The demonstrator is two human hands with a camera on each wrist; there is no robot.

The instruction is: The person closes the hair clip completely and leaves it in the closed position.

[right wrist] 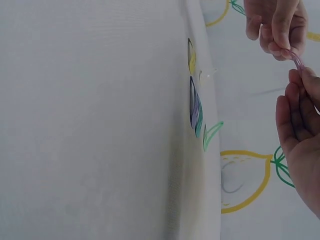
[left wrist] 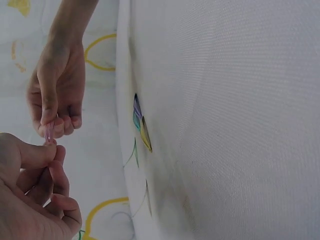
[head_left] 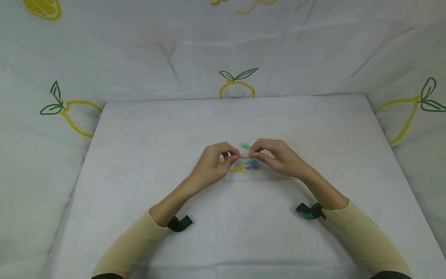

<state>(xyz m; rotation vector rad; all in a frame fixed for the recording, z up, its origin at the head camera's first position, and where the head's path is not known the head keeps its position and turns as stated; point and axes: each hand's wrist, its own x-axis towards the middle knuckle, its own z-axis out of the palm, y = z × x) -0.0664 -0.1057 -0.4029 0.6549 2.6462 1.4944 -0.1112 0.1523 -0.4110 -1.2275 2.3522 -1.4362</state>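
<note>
Between the two hands, above the table, is a small pink snap hair clip (head_left: 245, 157), pale and slender in both wrist views. My left hand (head_left: 215, 161) pinches one end with thumb and fingertips. At the other end, my right hand (head_left: 278, 157) pinches it the same way. Beneath the hands lie a yellow hair clip (head_left: 237, 169), a purple hair clip (head_left: 253, 167) and a teal hair clip (head_left: 251, 162). A green hair clip (head_left: 246, 146) lies farther back, partly hidden by the right fingers.
A white cloth covers the table (head_left: 139, 139), which meets a lemon-printed fabric backdrop (head_left: 139, 69) at the back and sides. Black wrist mounts (head_left: 179, 224) stick out from both beige sleeves, close over the table.
</note>
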